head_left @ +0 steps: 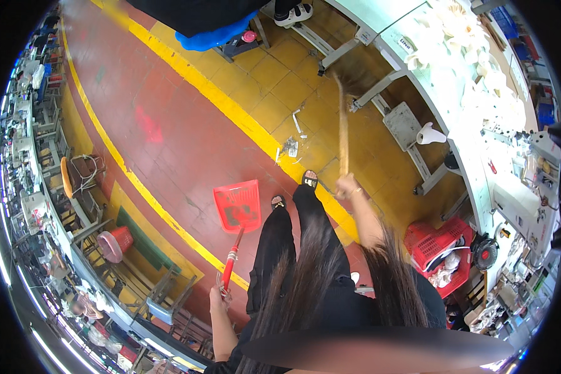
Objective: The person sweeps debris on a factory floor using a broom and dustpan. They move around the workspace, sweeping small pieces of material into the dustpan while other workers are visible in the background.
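My left hand [219, 297] is closed round the handle of a long-handled red dustpan [237, 194], whose pan lies on the red floor left of my feet. In my right hand [348, 185] is the wooden stick of a broom [343, 124], gripped near its end. The stick runs away from me toward the table legs; the dark, blurred broom head [360, 73] is under the table's edge. Scraps of white and grey litter [290, 147] lie ahead of my feet, by the yellow line, apart from both dustpan and broom head.
A long white work table [417, 93] with pale pieces on top curves along the right, with metal legs and a pedal [404, 126]. At right stand a red basket [439, 249] and a small fan [485, 253]. Someone sits on a blue seat [215, 38] ahead. Workbenches line the left.
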Tool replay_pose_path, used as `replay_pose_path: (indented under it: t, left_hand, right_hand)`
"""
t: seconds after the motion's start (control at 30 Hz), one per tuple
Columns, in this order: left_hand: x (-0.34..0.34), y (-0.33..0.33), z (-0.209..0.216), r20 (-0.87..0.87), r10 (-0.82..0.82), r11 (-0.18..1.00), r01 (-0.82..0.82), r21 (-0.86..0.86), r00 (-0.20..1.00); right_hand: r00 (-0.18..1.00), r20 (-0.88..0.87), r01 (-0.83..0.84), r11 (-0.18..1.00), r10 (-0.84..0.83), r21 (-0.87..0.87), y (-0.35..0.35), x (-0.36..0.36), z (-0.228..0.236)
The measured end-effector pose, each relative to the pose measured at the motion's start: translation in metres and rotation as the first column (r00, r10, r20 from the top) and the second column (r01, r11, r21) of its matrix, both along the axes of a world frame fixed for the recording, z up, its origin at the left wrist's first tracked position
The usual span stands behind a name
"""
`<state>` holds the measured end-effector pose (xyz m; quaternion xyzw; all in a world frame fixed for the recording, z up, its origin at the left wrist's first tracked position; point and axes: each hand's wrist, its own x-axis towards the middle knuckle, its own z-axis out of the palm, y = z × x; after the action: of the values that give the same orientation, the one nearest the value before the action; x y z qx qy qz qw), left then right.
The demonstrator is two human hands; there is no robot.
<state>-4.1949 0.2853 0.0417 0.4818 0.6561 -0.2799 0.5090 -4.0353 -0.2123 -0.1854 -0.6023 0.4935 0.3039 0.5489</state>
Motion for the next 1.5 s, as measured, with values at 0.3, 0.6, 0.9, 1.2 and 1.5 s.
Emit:
replay_pose_path:
  t: [0.3,0.6,0.9,1.2,1.5]
  left_hand:
    - [-0.003,-0.003,-0.028,0.085,0.054,0.998,-0.050,-0.042,0.995]
    - [0.031,0.005,-0.040,0.162,0.038,0.995,-0.022,-0.096,0.986]
    - [0.048,0.065,-0.073,0.162,0.032,0.987,-0.006,-0.161,0.986]
    - [0.066,0.183,-0.073,0.132,-0.070,0.974,0.096,-0.205,0.989]
    - [0.050,0.255,-0.068,0.020,-0.118,0.991,0.119,-0.059,0.993]
  right_hand:
    - [0.957,-0.200,-0.187,0.975,0.208,0.119,0.057,-0.095,0.096]
    - [0.989,-0.048,-0.129,0.966,0.143,0.225,-0.069,-0.165,0.265]
    - [0.976,-0.132,-0.171,0.985,0.173,0.025,0.011,-0.127,0.180]
    - [0.999,-0.050,0.003,0.980,0.007,0.200,-0.004,-0.120,0.300]
    - [0.868,0.041,-0.415,0.768,0.495,-0.487,0.076,0.071,0.242]
